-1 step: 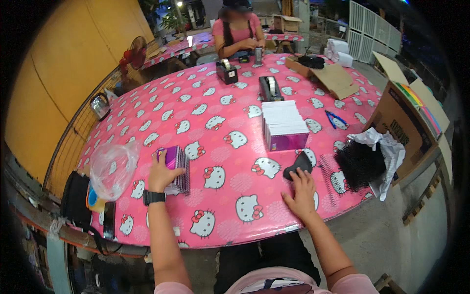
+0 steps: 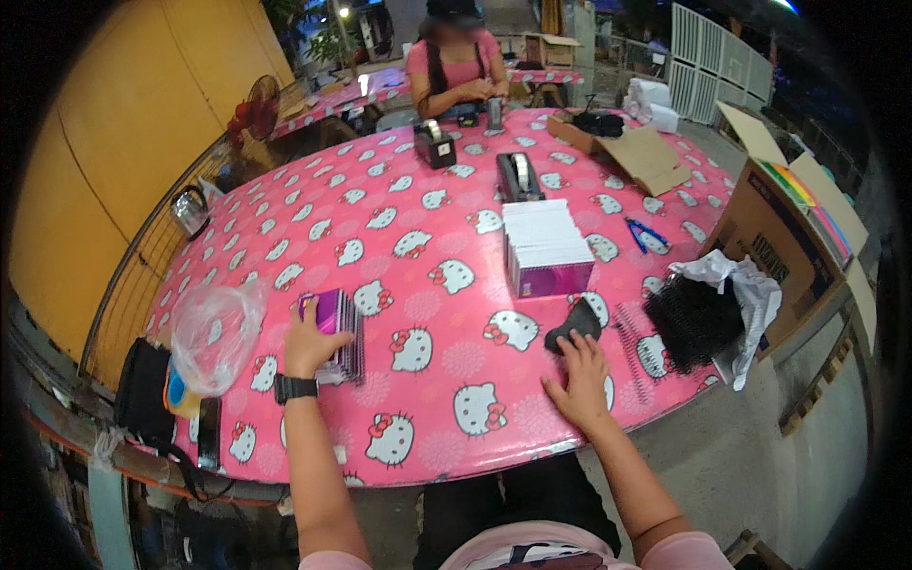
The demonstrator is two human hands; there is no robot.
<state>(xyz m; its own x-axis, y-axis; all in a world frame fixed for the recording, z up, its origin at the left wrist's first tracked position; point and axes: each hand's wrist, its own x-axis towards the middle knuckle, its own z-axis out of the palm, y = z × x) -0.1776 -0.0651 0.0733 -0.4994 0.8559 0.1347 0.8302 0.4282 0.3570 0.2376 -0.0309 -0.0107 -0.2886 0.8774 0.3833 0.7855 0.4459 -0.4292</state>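
Note:
My left hand (image 2: 309, 344), with a black watch on the wrist, rests on a small stack of purple spiral notebooks (image 2: 334, 332) standing on edge on the pink cat-print tablecloth (image 2: 427, 237). My right hand (image 2: 578, 380) lies flat on the table, fingers spread, fingertips touching a flat black piece (image 2: 573, 323). A row of black spiral binding coils (image 2: 629, 332) lies just right of that hand. A larger stack of white-edged purple notebooks (image 2: 546, 249) sits further out in the middle.
A clear plastic bag (image 2: 214, 332) lies left of my left hand. A heap of black coils on white plastic (image 2: 708, 309) sits at the right edge, beside open cardboard boxes (image 2: 788, 218). Tape dispensers (image 2: 518, 176) and blue scissors (image 2: 644, 233) lie further out. Another person (image 2: 456, 71) sits opposite.

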